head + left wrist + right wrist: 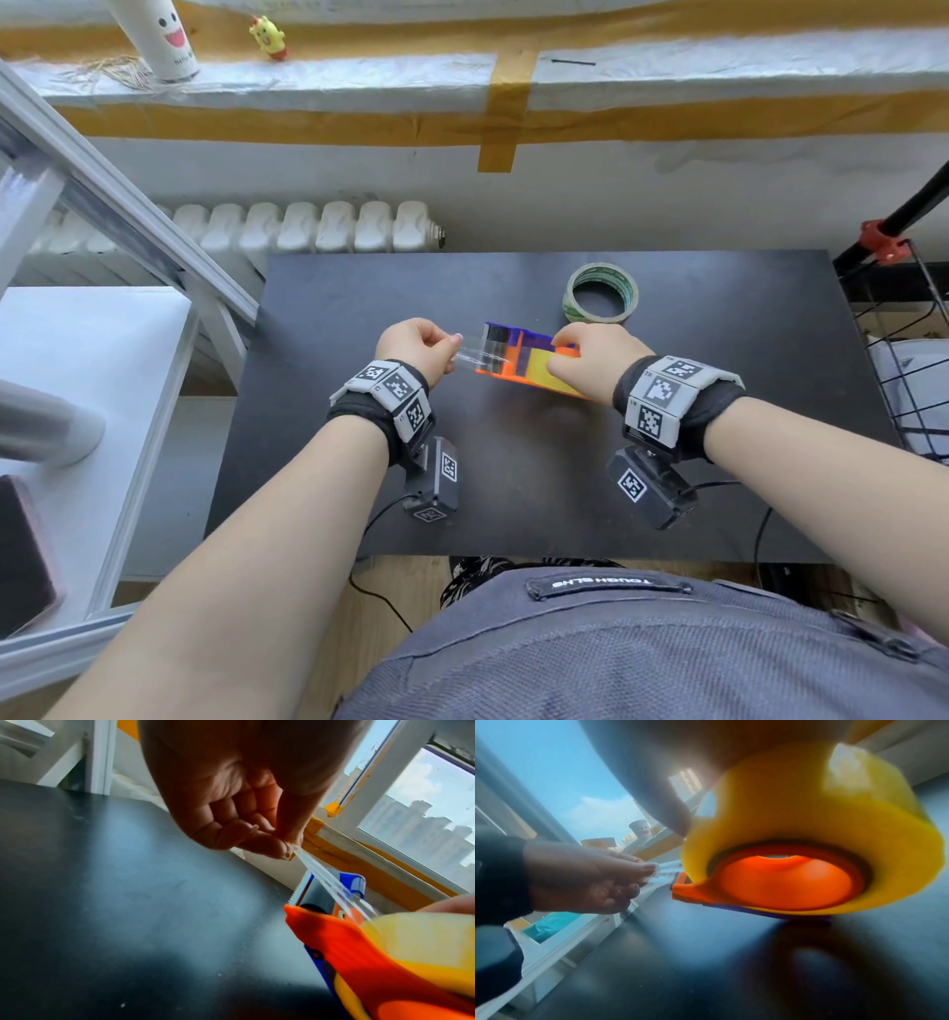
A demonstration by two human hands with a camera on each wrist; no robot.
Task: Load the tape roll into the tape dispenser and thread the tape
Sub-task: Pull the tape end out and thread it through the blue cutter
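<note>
An orange and blue tape dispenser lies on the black table, with a yellow tape roll seated on its orange hub. My right hand grips the roll and the dispenser body from above. My left hand pinches the free end of the clear tape between thumb and forefinger. The strip runs taut from the roll over the dispenser's roller and toothed blade, in front of the dispenser's left end.
A second, green-printed tape roll lies flat behind the dispenser. A white shelf frame stands left of the table, a wire basket to the right, a radiator and windowsill behind.
</note>
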